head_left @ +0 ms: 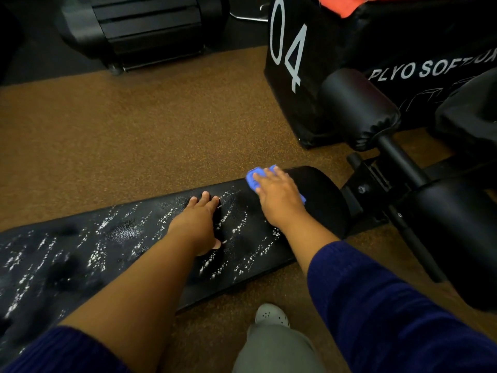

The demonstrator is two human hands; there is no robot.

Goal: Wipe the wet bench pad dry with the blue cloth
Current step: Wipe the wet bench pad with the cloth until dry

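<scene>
Black plyo box [293,76] marked "04" on brown floor [134,130]; foam roller pad [360,109] beside it; grey clog [271,316] below.

We see the long black padded bench pad [113,251] running from eight o'clock toward two o'clock. On it, our left hand [197,224] rests at centre; our right hand [279,200] lies at its two o'clock, on the folded blue cloth [254,177]. The black soft plyo box [309,76] stands behind at one o'clock, the black cylindrical foam roller pad [357,109] before it.
</scene>
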